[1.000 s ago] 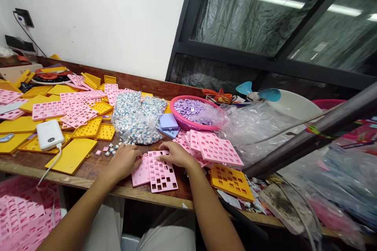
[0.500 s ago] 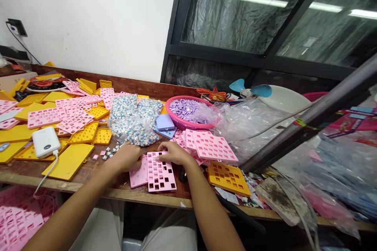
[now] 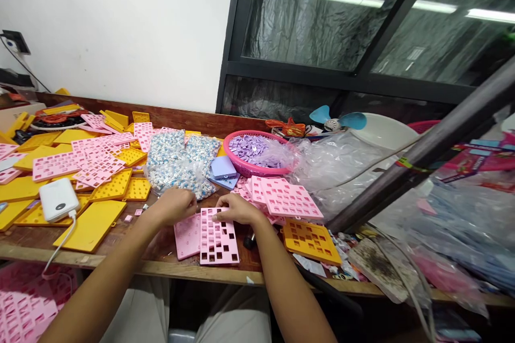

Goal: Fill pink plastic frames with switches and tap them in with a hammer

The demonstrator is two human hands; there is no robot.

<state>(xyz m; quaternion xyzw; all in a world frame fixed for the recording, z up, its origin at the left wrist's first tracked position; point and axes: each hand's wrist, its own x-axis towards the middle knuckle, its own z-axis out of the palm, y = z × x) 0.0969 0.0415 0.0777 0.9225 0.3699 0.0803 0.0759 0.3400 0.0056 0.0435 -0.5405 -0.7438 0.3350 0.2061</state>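
A pink plate with square holes (image 3: pixel 219 241) lies near the table's front edge, partly over a flat pink panel with small bumps (image 3: pixel 187 241). My right hand (image 3: pixel 239 209) grips the holed plate at its far edge, thumb on top. Just beyond the panel's far left corner is my left hand (image 3: pixel 179 205), fingers curled together; whatever they hold, if anything, is hidden. Behind it rests a clear bag of small white and blue pieces (image 3: pixel 181 166). Small pink squares (image 3: pixel 129 218) lie left of my left forearm.
Yellow panels (image 3: pixel 90 225), pink plates and a white power bank (image 3: pixel 59 200) crowd the left. A pink basket (image 3: pixel 237 165) of purple pieces stands behind. On the right are stacked pink plates (image 3: pixel 287 198), a yellow holed plate (image 3: pixel 311 241) and a slanting grey pole (image 3: pixel 382 171).
My left hand has moved slightly up and away from the bumpy pink panel. My right hand keeps its grip on the holed plate. The view has shifted a little.
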